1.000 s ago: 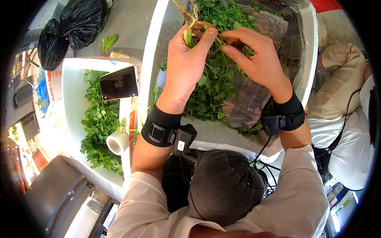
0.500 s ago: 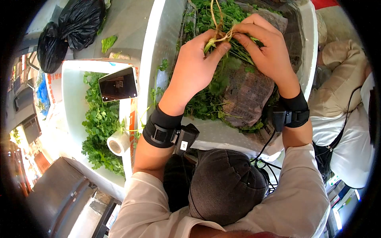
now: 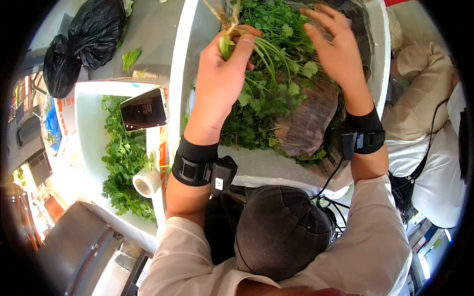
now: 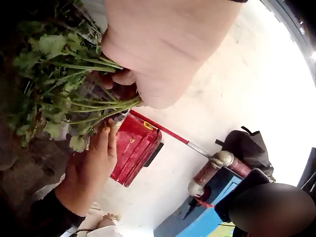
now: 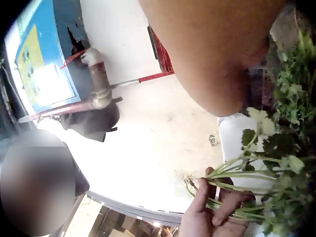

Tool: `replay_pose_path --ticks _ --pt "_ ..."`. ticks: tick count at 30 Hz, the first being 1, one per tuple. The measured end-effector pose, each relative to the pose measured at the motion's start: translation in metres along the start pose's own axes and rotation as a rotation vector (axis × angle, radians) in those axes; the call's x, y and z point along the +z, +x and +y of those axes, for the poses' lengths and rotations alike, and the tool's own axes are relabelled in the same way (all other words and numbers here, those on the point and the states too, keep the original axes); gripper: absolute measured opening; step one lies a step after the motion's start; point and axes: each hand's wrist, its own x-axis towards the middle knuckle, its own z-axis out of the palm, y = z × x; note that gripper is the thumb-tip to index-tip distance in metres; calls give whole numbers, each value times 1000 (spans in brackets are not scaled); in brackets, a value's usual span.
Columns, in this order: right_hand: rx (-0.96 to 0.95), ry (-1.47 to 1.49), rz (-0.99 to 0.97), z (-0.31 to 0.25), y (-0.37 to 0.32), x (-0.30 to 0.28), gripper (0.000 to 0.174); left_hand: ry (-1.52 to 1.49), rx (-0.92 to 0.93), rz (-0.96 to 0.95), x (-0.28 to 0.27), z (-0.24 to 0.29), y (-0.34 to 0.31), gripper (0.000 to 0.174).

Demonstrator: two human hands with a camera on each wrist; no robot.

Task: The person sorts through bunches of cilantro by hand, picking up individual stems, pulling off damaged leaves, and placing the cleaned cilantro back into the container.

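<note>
I'm watching the left hand (image 3: 219,74) pinching a leafy bunch (image 3: 269,52) close to its root end, thumb pressing over the stems and fingers curling round beneath; the grip is looking closed on them, with nothing else visible in it. The bunch is hanging over the big white foam box (image 3: 183,64), its roots (image 3: 228,19) pointing away from the body past the thumb; its long axis is slanting from there across towards the right hand (image 3: 340,56), with the leafy tops spreading over loose greens (image 3: 254,126) and a brownish wrapped bundle (image 3: 311,118).

That slant is what I'm judging to matter most: the left hand is nearer the roots, while the right hand is lying nearer the leaves, off to the side of the stems. The right hand is staying empty as far as I'm seeing, thumb apart from its loosely extended fingers; whether a fingertip is brushing a leaf, I cannot tell. To the left, a smaller white box (image 3: 91,143) is holding more greens (image 3: 121,163); a phone (image 3: 144,111) and a white roll (image 3: 146,182) are resting by its near side.
</note>
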Motion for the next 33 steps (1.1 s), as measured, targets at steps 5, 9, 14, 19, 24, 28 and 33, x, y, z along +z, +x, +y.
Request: replay_pose_path --ticks 5,9,14,19,24,28,33 --pt "42 463 -235 -8 2 3 35 -141 35 85 4 6 1 24" --pt "-95 507 -338 -23 -2 1 38 -55 112 45 4 4 0 24" --pt "-48 489 -244 -25 -3 4 38 49 222 40 5 -1 2 24" --pt "179 583 108 -27 3 -7 22 -53 190 197 -2 -4 5 25" --pt "168 700 424 -22 8 -4 12 437 286 361 -9 -12 6 27" --pt "90 620 502 -14 8 2 13 446 293 343 -10 -15 8 27" --pt "114 843 37 -1 -3 -12 34 191 35 199 -7 -3 3 26"
